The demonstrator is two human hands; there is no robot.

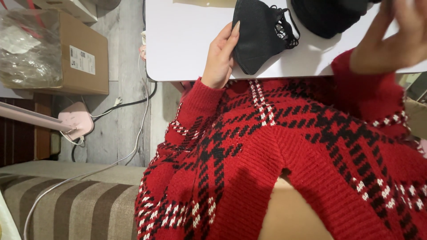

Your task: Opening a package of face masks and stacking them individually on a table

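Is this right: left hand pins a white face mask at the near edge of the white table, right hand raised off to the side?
Not quite. The head view shows the face mask is black, not white. The left hand does rest on it at the near edge of the white table, and the right hand is raised, blurred, off to the side.

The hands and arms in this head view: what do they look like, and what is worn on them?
Both arms wear a chunky knitted sweater, red with black plaid and small white flecks, ending in plain red ribbed cuffs. The left hand is bare with long pointed nails; the right hand is bare too, blurred.
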